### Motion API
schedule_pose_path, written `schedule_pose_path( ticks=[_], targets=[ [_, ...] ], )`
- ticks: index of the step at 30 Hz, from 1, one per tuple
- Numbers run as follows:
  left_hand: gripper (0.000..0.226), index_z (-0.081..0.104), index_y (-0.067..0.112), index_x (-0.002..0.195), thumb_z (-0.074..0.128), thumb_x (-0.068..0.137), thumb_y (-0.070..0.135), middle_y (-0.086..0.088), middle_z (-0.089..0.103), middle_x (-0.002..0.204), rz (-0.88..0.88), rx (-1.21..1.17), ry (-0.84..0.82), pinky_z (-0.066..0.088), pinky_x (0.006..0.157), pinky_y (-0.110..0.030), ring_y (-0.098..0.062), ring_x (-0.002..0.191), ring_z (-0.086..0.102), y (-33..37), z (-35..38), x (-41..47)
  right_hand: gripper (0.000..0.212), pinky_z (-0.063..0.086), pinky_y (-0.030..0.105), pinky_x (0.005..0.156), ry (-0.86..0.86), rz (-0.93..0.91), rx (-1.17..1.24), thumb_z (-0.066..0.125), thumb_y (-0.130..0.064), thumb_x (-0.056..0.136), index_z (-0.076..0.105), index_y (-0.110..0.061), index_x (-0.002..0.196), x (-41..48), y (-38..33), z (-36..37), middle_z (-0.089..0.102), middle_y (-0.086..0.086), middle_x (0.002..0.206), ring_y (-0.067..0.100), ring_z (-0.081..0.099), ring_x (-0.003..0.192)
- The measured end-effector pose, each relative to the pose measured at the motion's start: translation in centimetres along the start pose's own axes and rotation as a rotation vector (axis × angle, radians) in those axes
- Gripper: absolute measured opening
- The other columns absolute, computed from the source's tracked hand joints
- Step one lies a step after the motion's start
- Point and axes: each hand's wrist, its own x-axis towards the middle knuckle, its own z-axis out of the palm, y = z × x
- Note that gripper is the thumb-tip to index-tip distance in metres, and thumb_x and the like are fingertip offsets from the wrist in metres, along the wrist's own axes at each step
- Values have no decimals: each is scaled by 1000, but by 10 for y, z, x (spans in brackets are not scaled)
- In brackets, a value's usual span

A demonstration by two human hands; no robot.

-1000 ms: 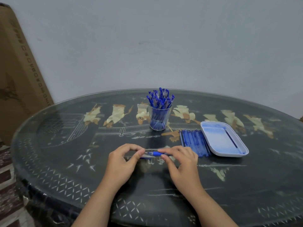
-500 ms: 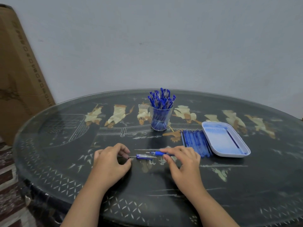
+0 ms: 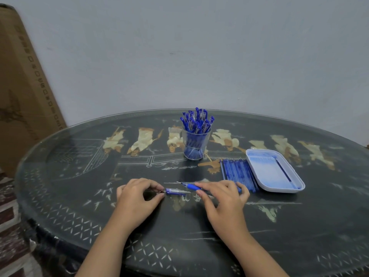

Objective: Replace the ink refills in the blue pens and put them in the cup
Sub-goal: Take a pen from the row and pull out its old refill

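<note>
My left hand (image 3: 137,198) has curled fingers, and its thumb and forefinger pinch the left end of a clear-and-blue pen barrel piece (image 3: 175,191) lying on the table. My right hand (image 3: 221,198) grips the pen's front section with the blue grip (image 3: 189,185), whose metal tip points left. The two pen parts are apart by a small gap. A clear cup (image 3: 196,150) full of blue pens stands behind them at mid-table. A pile of blue refills (image 3: 237,170) lies just right of my right hand.
A white tray (image 3: 259,176) holding one thin refill (image 3: 283,172) sits right of the refill pile. The dark round glass-topped table (image 3: 79,176) stands against a grey wall. A tall cardboard box (image 3: 22,96) leans at the left.
My left hand moved left with the barrel piece, so the pen came apart into two pieces. My right hand stayed in place on the front section.
</note>
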Motion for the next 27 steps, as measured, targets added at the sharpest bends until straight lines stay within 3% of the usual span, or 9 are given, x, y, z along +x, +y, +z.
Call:
schedule_pose_path(
  ticks=[8,13,15,18,20,22,25,27],
  targets=[
    [26,60,53,84,81,70,47,27,63,96,31,-98,36,33,103,-44,2,104,52,4,-6,-3,20,23,34,85,-6,19,16,57,-48,85,71,-44,99,6,-4,-8,55,-25,91,5,52,92],
    [35,60,58,96,61,62,69,29,62,104,28,-162,56,39,103,-50,1,110,55,1,-9,-4,20,23,24,89,-11,83,81,58,-54,82,69,-45,97,13,-18,-19,60,-27,81,1,55,90],
    [37,63,51,99,68,66,67,27,63,107,65,-193,121,40,104,-45,2,112,55,6,-10,-5,12,30,29,91,6,130,149,65,-52,80,67,-48,92,17,-26,-25,64,-27,80,0,58,86],
    [39,70,36,99,77,65,54,20,69,101,124,-353,123,43,94,-19,2,104,60,31,-18,-7,18,46,43,90,-44,217,329,80,-34,79,67,-45,83,22,-39,-34,68,-29,79,4,64,77],
    [39,73,28,95,80,60,43,14,73,92,125,-473,-38,46,82,-12,0,92,66,51,-21,-10,14,49,27,86,-132,318,502,81,-27,79,71,-36,84,25,-46,-40,72,-19,74,2,66,75],
    [35,74,21,87,85,56,34,5,75,84,105,-595,-184,52,74,-17,-4,78,69,63,-18,-14,14,46,10,72,-177,386,626,81,-21,78,72,-27,87,27,-51,-45,74,-10,73,0,67,74],
    [29,74,17,77,86,54,29,0,74,76,71,-642,-215,53,66,-19,-9,68,68,66,-13,-15,15,45,7,68,-198,431,695,80,-20,78,72,-22,91,28,-55,-49,75,-6,76,2,67,76],
    [25,74,16,76,88,57,23,0,74,74,67,-621,-217,53,64,-18,-8,66,67,66,-14,-15,16,48,12,72,-194,457,738,79,-21,80,73,-23,95,30,-56,-52,75,-6,82,5,67,80]
  ],
)
